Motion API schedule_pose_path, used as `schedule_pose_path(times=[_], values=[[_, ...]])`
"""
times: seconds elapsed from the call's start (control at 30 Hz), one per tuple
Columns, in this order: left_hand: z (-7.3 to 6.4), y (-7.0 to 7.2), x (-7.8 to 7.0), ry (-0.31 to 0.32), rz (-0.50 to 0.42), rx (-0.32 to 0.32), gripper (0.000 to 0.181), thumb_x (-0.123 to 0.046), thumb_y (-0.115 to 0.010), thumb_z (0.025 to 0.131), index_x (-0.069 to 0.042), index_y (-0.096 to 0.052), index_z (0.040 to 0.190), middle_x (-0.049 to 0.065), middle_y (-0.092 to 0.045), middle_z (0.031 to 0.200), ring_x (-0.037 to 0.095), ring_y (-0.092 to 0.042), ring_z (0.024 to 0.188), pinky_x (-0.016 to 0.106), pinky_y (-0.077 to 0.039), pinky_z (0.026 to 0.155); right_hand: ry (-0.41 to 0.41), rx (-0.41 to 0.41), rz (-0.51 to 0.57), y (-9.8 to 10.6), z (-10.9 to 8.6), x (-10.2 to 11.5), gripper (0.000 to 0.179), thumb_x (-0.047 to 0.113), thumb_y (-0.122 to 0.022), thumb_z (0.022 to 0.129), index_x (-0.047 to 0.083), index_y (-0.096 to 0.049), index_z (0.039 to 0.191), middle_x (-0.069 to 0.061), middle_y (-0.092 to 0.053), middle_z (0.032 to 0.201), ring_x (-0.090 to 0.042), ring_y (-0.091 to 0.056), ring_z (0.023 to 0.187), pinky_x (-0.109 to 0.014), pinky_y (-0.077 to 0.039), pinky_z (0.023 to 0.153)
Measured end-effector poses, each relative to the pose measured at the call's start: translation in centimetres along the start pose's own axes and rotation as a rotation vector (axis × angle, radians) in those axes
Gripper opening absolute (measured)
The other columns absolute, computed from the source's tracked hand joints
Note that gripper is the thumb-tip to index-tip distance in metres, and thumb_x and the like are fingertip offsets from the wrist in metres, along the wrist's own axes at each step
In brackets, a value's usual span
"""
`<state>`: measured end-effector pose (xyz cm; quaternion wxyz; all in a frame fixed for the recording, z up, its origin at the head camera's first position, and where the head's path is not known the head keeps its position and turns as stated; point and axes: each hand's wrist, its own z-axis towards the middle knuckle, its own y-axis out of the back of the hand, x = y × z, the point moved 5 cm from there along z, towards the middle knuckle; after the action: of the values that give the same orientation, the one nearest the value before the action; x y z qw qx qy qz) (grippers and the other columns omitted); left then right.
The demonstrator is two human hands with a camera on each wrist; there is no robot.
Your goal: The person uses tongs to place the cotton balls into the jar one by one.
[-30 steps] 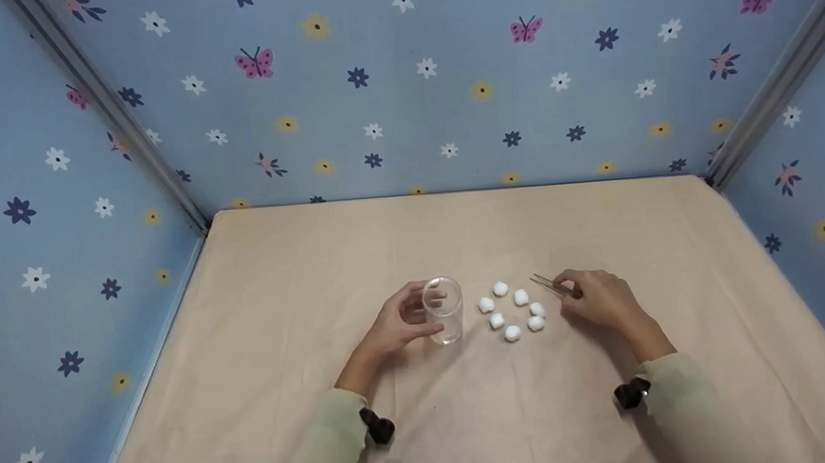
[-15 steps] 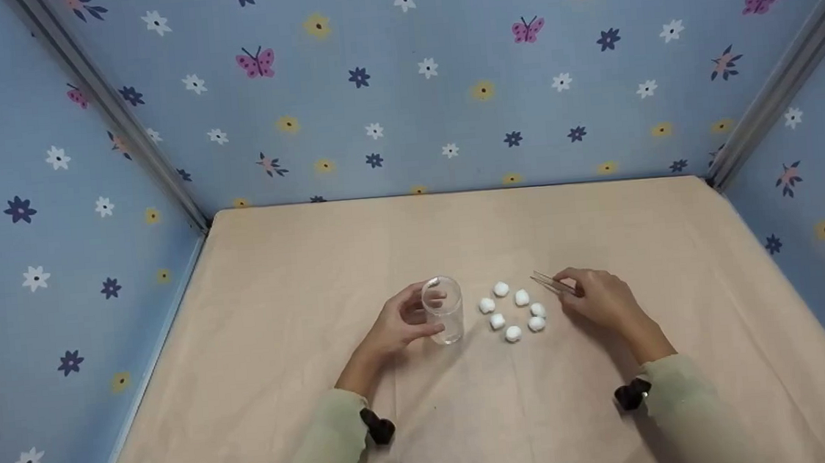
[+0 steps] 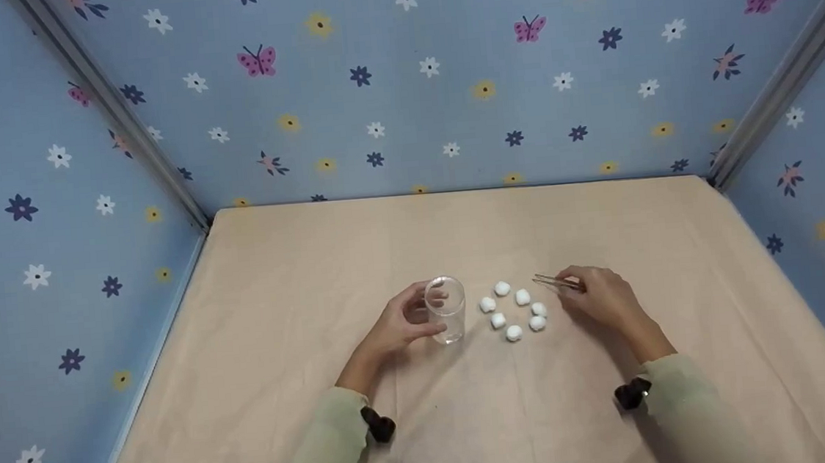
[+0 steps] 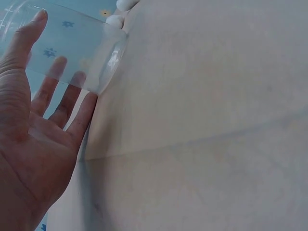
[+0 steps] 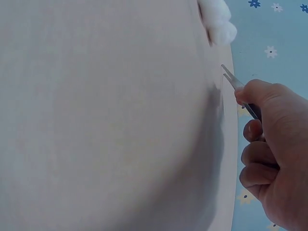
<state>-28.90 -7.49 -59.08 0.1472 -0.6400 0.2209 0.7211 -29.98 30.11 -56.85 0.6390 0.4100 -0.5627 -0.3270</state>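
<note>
A clear, empty cup [image 3: 451, 325] stands upright on the cloth. My left hand [image 3: 395, 324] holds it from the left, thumb on the near side and fingers behind. Through the cup wall [image 4: 79, 43] some fingertips show in the left wrist view. Several white cotton balls [image 3: 514, 333] lie in a loose ring right of the cup. To the right of that ring, my right hand [image 3: 605, 297] pinches a pair of metal tweezers [image 3: 558, 282]. The tweezers' tips point left and stand apart with nothing between them. In the right wrist view, cotton balls [image 5: 223, 32] lie beyond the tips.
A beige cloth [image 3: 298, 270] covers the table and has faint creases. Blue flowered panels [image 3: 402, 100] rise at the back and both sides, with grey posts [image 3: 117, 122] at the corners.
The tweezers in my right hand have tilted slightly, their tips now a little more level. The left hand, the cup and the cotton balls stay essentially in place.
</note>
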Motion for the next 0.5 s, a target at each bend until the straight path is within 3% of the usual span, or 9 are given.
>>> schedule_pose_path(times=[0.27,0.5], values=[[-0.12,-0.11,-0.21,0.001,0.001,0.019,0.076,0.004,-0.084,0.097,-0.001,-0.05,0.164,0.031,-0.062,0.158,0.049,-0.061,0.15,0.052,-0.058,0.124,0.021,-0.044,-0.011,-0.06,-0.17,0.07,0.024,0.02,-0.078,0.104,0.01,-0.083,0.125,-0.016,-0.084,0.105,-0.023,-0.067,0.082,-0.039,-0.05,0.069],[-0.18,-0.1,-0.22,0.0,0.003,0.023,0.074,0.003,-0.084,0.097,0.001,-0.05,0.163,0.031,-0.062,0.159,0.05,-0.061,0.151,0.054,-0.056,0.125,0.051,-0.06,0.012,0.03,-0.17,0.03,0.022,0.014,-0.078,0.101,0.007,-0.083,0.122,-0.015,-0.082,0.093,-0.019,-0.059,0.07,-0.034,-0.043,0.063]])
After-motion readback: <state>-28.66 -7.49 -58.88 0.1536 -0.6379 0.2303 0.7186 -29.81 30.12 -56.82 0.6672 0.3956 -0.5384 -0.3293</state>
